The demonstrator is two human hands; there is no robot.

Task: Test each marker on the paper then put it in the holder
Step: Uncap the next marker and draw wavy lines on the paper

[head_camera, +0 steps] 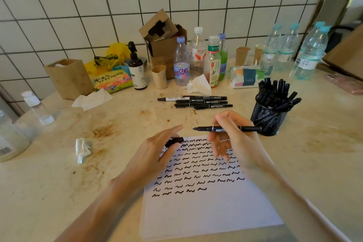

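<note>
The worktop (314,163) carries the paper (206,212) under both hands, rows of squiggles filling its upper half. Just beyond the right hand (235,143) stands the holder (269,120), crowded with markers. That hand pinches an uncapped marker (227,129) level above the sheet, probably ready to test. The left hand (157,153) holds its cap (174,142) in curled fingers.

A person's right hand (233,139) holds an uncapped black marker (227,129) level above a sheet of paper (206,212) filled with rows of black squiggles, its tip pointing toward nine o'clock. The left hand (157,155) grips the marker's cap (174,141). At two o'clock stands a mesh holder (269,118) packed with markers; at twelve o'clock, five loose markers (198,101) lie on the stained table (78,173).
</note>
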